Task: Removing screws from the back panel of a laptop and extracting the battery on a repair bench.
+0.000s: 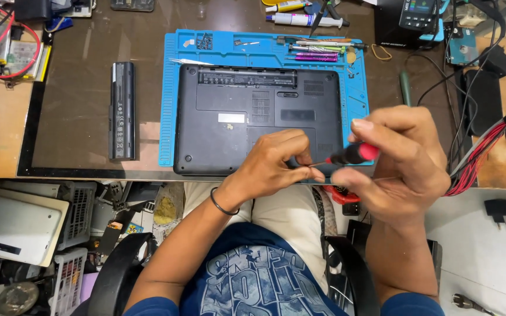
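STEP: you're mid screw-work, by my read | right hand (396, 161) fingers closed around screwdriver (352, 154) | left hand (276, 161) pinches its tip, resting on laptop (235, 117) | NEXT: seat tip squarely before turning | battery (122, 111) well left.

We are seeing a small screwdriver (349, 154) with a black-and-red handle lying nearly level, thin shaft pointing left, over the near edge of a black laptop (247, 117) resting upside down, its battery bay standing open.
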